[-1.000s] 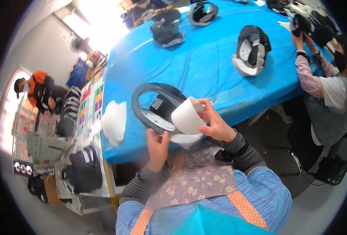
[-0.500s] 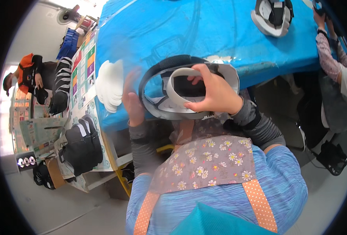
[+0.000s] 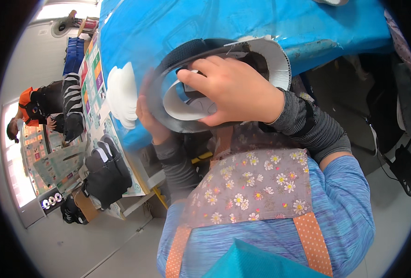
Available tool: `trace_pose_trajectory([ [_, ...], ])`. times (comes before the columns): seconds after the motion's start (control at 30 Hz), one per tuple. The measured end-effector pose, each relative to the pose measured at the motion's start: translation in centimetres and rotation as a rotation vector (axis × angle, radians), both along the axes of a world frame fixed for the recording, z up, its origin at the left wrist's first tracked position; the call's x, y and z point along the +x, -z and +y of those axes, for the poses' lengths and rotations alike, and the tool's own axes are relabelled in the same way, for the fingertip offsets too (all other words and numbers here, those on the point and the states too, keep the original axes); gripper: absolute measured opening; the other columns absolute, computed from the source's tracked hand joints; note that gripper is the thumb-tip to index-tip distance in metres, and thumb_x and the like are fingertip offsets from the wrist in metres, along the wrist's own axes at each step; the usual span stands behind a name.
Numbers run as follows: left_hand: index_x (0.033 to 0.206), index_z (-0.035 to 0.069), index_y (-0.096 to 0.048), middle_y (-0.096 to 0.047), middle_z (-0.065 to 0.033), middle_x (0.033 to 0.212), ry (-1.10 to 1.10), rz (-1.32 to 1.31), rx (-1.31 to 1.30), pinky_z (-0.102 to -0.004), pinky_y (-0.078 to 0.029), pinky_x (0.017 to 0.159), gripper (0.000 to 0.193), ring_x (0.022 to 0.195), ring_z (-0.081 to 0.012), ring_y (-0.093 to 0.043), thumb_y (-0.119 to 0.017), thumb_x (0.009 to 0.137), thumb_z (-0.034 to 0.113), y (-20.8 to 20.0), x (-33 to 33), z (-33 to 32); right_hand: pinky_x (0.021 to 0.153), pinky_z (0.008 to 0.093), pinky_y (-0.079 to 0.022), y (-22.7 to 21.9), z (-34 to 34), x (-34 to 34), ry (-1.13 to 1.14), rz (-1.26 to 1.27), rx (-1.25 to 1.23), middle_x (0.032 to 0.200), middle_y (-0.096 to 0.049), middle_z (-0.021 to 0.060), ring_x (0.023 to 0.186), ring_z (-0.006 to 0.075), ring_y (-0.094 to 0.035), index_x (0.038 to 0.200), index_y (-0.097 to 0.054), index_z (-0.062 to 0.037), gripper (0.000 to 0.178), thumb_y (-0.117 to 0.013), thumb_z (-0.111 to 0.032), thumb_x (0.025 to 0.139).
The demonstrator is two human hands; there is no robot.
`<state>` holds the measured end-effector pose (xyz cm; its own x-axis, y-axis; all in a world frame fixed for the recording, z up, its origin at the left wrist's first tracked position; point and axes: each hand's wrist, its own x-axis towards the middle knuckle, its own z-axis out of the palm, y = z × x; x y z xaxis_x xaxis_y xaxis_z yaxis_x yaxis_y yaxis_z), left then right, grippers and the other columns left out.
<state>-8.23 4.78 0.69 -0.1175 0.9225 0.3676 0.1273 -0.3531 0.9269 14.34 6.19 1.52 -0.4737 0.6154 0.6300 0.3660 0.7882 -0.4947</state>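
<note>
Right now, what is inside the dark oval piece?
Within the dark piece: mainly the curved white piece, held by the right hand. What lies beneath the hand is covered.

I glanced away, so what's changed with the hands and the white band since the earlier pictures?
The right hand moved the white band leftward, from the right part of the shoe upper to the left side of its opening. The left hand, blurred, went from the near edge to the left end. The right grip stayed on the band; the white stack stayed at left.
</note>
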Motion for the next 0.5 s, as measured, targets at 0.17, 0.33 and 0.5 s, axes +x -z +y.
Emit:
trace_pose_trajectory([
  [0.17,0.124,-0.012,-0.06,-0.059,-0.0137,0.125,-0.169,0.097,0.012,-0.0356,-0.046,0.098,0.047,0.114,-0.0229,-0.058,-0.038,0.108,0.026,0.6,-0.4,-1.0,0.078,0.0356,-0.054,-0.4,-1.3,0.1,-0.005,0.003,-0.028,0.104,-0.061,0.0124,0.096,0.0284,-0.065,0.127,-0.051,-0.0004,0.082,-0.089,-0.029,0.06],
  [0.33,0.117,-0.01,-0.065,-0.064,-0.0112,0.119,-0.171,0.109,-0.01,-0.0345,-0.05,0.091,0.039,0.106,-0.021,-0.063,-0.042,0.107,0.019,0.8,-0.6,-1.3,0.073,0.0326,-0.054,0.0,-0.9,-0.7,0.06,-0.078,-0.003,0.095,-0.063,0.0098,0.086,0.0261,-0.068,0.125,-0.051,-0.0012,0.082,-0.088,-0.029,0.058],
  [0.5,0.12,-0.009,-0.065,-0.069,-0.0129,0.116,-0.185,0.05,-0.034,-0.0327,-0.052,0.086,0.038,0.098,-0.0195,-0.065,-0.045,0.107,0.02,0.8,-0.6,-1.6,0.075,0.0325,-0.054,0.8,-0.6,-1.5,0.021,-0.044,-0.021,0.095,-0.064,0.0099,0.087,0.0251,-0.069,0.125,-0.052,-0.0017,0.08,-0.088,-0.028,0.059],
])
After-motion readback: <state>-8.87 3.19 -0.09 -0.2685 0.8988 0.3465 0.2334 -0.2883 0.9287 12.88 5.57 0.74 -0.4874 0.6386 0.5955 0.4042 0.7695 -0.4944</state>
